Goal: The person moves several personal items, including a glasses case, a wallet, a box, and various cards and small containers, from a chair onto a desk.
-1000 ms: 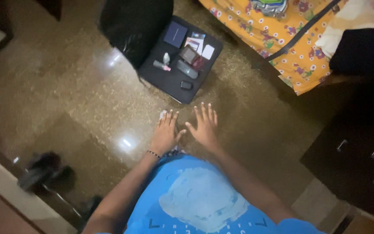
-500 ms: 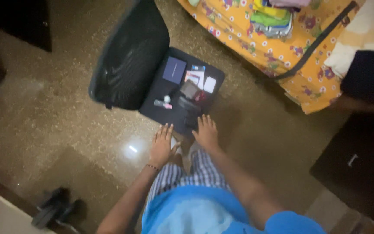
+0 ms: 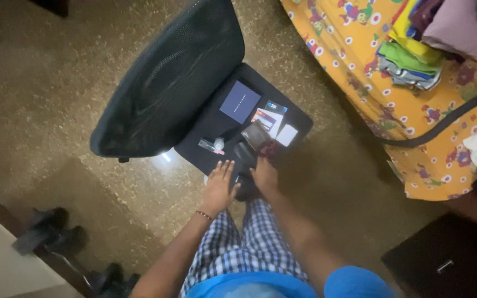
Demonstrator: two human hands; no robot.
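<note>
Both hands have moved forward onto the chair seat [image 3: 205, 129] since a second ago. Left hand [image 3: 218, 186] flat, fingers spread, holding nothing. Right hand [image 3: 263, 175] rests beside the dark wallet [image 3: 244, 157] at the seat's front edge; grip unclear.

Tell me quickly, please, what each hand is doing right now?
Left hand: open, fingers spread, resting on the front edge of the black chair seat.
Right hand: on the seat edge; grip cannot be told.
</note>
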